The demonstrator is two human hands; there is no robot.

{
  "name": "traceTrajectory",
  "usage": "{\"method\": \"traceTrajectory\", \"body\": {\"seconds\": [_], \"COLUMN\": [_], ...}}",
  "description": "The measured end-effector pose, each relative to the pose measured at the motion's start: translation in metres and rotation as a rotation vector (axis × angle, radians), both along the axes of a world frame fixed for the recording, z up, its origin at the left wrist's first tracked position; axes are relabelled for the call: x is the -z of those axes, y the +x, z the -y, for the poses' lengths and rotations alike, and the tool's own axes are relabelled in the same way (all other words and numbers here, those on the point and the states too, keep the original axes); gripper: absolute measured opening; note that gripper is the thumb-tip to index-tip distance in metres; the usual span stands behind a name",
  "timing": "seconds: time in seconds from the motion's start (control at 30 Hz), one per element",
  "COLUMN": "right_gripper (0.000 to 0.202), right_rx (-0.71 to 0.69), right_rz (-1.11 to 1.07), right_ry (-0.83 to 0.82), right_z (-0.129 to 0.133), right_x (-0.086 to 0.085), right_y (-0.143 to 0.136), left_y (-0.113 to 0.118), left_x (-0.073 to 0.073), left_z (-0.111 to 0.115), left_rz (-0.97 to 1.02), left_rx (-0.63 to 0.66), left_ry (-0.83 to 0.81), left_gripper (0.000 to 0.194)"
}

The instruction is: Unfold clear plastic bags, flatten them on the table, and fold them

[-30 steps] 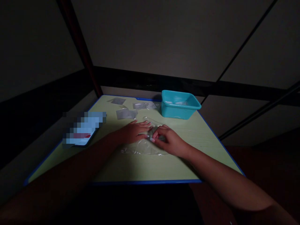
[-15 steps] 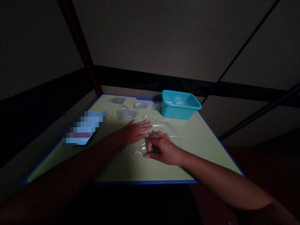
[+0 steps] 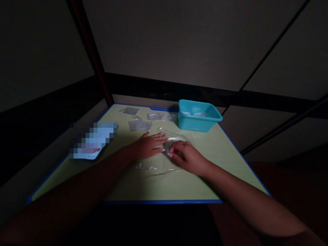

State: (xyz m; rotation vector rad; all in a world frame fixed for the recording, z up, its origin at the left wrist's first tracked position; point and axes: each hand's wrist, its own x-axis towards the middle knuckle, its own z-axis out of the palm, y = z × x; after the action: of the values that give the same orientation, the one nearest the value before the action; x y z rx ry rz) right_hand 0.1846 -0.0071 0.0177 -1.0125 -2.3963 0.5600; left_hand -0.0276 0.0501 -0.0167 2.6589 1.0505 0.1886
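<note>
A clear plastic bag lies spread and wrinkled on the table between my hands. My left hand is flat on it with fingers outstretched, pressing it down. To its right, my right hand has its fingers curled, thumb and forefinger close together on a fold of the bag. The exact grip on the thin film is hard to see. Behind the left hand lie a folded clear plastic piece, another crumpled one, and a small flat one.
A turquoise plastic basket with whitish contents stands at the table's back right. On the left lies a phone with a blurred-out screen. The pale table has a blue edge, with wall panels behind it.
My right hand has moved slightly up and to the right, drawing the folded edge of the plastic bag with it. My left hand stays pressed flat on the bag.
</note>
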Motion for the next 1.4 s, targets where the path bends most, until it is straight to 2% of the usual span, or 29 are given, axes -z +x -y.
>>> {"method": "traceTrajectory", "body": {"seconds": [0.07, 0.1, 0.2, 0.27, 0.3, 0.4, 0.5, 0.6, 0.7, 0.97, 1.03, 1.13, 1.3, 1.4], "right_gripper": [0.006, 0.006, 0.012, 0.016, 0.017, 0.017, 0.044, 0.073, 0.092, 0.113, 0.113, 0.114, 0.118, 0.121], "right_rx": [-0.005, -0.055, -0.332, -0.413, -0.385, -0.144, 0.011, 0.045, 0.053, 0.077, 0.076, 0.069, 0.047, 0.038], "right_rz": [0.095, 0.127, 0.116, 0.044, 0.009, -0.013, 0.087, 0.326, 0.506, 0.567, 0.57, 0.577, 0.584, 0.596], "right_ry": [0.06, 0.053, -0.04, -0.034, 0.002, 0.136, 0.15, 0.053, -0.061, -0.183, -0.2, -0.217, -0.256, -0.292], "right_z": [-0.001, 0.0, 0.005, 0.004, 0.002, -0.013, -0.028, -0.033, -0.032, -0.033, -0.033, -0.034, -0.036, -0.037], "right_x": [0.001, 0.0, -0.002, -0.003, -0.003, 0.003, 0.013, 0.019, 0.017, 0.009, 0.008, 0.007, 0.004, 0.0], "right_y": [0.001, 0.0, -0.003, -0.003, -0.002, 0.006, 0.016, 0.021, 0.019, 0.02, 0.021, 0.023, 0.027, 0.03], "left_y": [0.001, 0.001, 0.0, 0.0, 0.001, 0.003, 0.007, 0.012, 0.017, 0.007, 0.003, -0.004, -0.017, -0.021], "left_x": [-0.001, -0.001, 0.0, -0.001, -0.002, -0.008, -0.014, -0.017, -0.017, -0.022, -0.024, -0.024, -0.017, -0.014], "left_z": [0.001, 0.001, 0.002, 0.003, 0.004, 0.009, 0.019, 0.029, 0.037, 0.034, 0.029, 0.018, -0.006, -0.015], "left_rz": [0.0, 0.002, 0.006, 0.0, -0.005, -0.019, -0.058, -0.1, -0.153, -0.272, -0.28, -0.237, -0.065, 0.051], "left_rx": [-0.004, -0.006, -0.014, -0.032, -0.044, -0.064, -0.043, 0.002, 0.03, -0.077, -0.105, -0.167, -0.28, -0.302], "left_ry": [-0.002, 0.004, 0.051, 0.098, 0.119, 0.151, 0.124, 0.069, 0.001, -0.111, -0.12, -0.069, 0.14, 0.228], "left_gripper": [0.051, 0.051, 0.051, 0.052, 0.052, 0.055, 0.062, 0.076, 0.09, 0.12, 0.115, 0.09, 0.061, 0.043]}}
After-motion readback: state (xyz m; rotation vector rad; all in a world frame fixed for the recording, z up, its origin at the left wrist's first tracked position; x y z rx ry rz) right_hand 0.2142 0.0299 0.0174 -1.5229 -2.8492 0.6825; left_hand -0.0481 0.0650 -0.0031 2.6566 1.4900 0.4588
